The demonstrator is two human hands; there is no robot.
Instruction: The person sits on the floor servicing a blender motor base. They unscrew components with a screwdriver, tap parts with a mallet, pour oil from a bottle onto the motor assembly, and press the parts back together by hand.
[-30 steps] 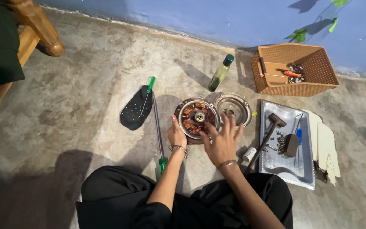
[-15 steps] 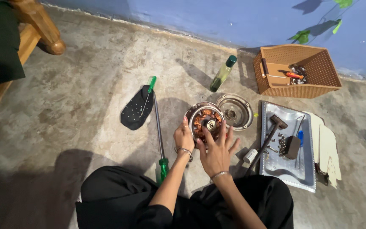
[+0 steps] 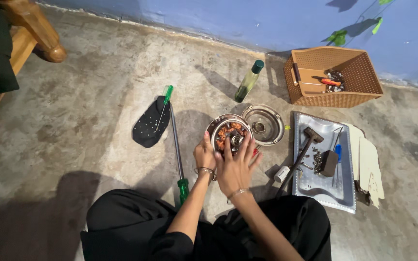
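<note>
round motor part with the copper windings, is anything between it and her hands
Nothing visible. The left hand grips the rim of the round motor part, and the right hand lies spread over its near side. The metal cover sits just beyond, to the right.

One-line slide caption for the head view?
Both hands, left and right, on a copper-wound motor stator beside its metal cover.
</note>
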